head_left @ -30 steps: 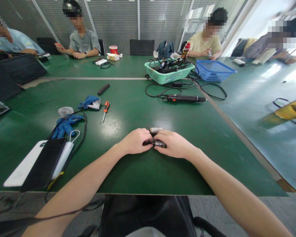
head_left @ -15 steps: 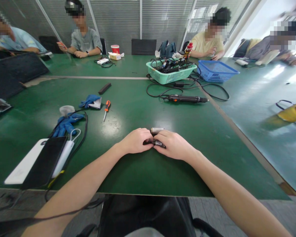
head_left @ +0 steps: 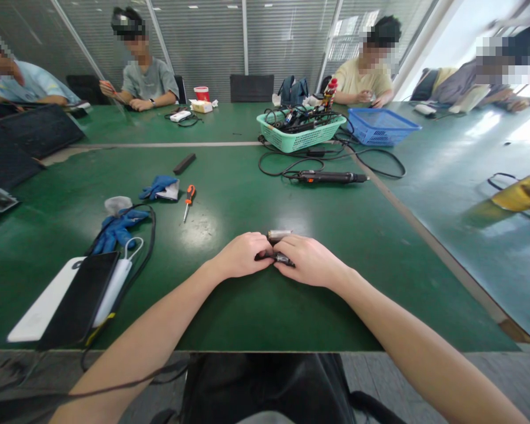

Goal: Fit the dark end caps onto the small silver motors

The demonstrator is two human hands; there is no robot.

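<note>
My left hand (head_left: 242, 254) and my right hand (head_left: 311, 259) rest side by side on the green table (head_left: 256, 306), fingers curled round one small dark metal part (head_left: 279, 258) held between them. A short silver cylinder (head_left: 279, 234) pokes out just beyond my fingertips. Most of the part is hidden by my fingers.
A phone on a white power bank (head_left: 70, 297) lies left, with blue gloves (head_left: 117, 227) and an orange-handled screwdriver (head_left: 188, 200) beyond. An electric screwdriver (head_left: 331, 176) with cable, a green basket (head_left: 300, 132) and a blue basket (head_left: 382, 126) stand further back. Several people sit at the far side.
</note>
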